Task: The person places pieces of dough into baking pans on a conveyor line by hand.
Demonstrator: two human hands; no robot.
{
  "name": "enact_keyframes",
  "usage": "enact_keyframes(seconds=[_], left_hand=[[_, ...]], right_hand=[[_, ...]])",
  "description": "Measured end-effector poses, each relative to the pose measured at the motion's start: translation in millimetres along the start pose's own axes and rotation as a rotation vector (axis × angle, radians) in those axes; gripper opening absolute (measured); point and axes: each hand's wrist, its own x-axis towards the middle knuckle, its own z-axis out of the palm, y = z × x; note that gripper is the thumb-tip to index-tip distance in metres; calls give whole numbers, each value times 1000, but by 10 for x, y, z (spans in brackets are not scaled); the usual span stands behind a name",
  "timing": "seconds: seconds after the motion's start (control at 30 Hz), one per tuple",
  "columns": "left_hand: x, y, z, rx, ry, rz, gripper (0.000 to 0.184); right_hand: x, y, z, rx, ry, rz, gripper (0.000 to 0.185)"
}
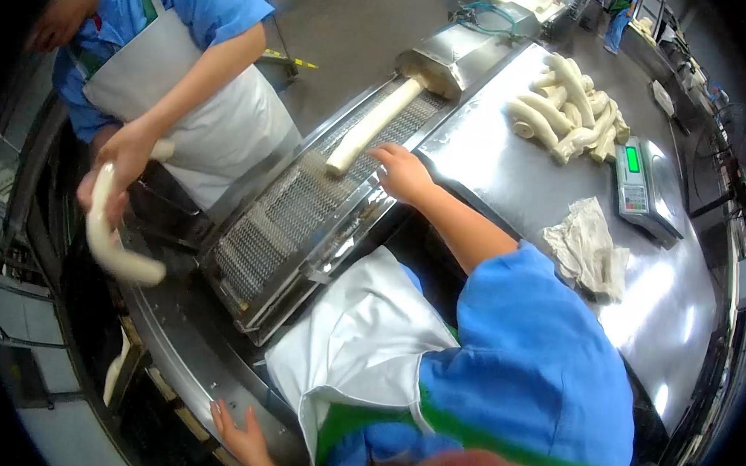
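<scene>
A long pale roll (pixel 375 126), which looks like dough, lies on a metal mesh conveyor (pixel 284 219). Its far end is at the mouth of a steel housing (pixel 460 63). My right hand (pixel 404 175) reaches over the conveyor's side rail, fingers apart, just right of the roll and holding nothing. Low in the view, my left hand (pixel 245 439) has its fingers spread at a curved metal rim (pixel 176 375), with nothing in it. Across the conveyor, a co-worker's hands (pixel 121 162) hold a bent pale roll (pixel 112 238), slightly blurred.
On the steel table (pixel 472 154) to the right sits a heap of pale rolls (pixel 568 108). Near it are a digital scale (pixel 645 186) with a green display and a crumpled whitish cloth (pixel 590 250). Another person (pixel 618 26) stands far back.
</scene>
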Motion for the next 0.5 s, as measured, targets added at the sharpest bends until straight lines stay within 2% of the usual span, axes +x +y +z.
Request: enact_keyframes(seconds=[0.13, 0.27, 0.33, 0.4, 0.43, 0.47, 0.5], left_hand=[[-8, -151, 16, 21, 13, -42, 57], [-50, -283, 13, 129, -16, -77, 56], [-108, -176, -63, 128, -31, -104, 56], [-137, -82, -66, 125, -41, -152, 56], [-144, -76, -51, 78, -6, -113, 56], [-226, -87, -71, 45, 40, -106, 56], [-249, -94, -79, 10, 49, -94, 56]], right_hand=[[300, 89, 69, -91, 14, -24, 52], [531, 108, 55, -158, 18, -65, 50], [643, 80, 19, -317, -175, -73, 40], [713, 125, 72, -376, -177, -115, 36], [780, 116, 152, -431, -177, -167, 31], [888, 179, 309, -407, -222, -169, 32], [875, -1, 133, -454, -324, -124, 37]])
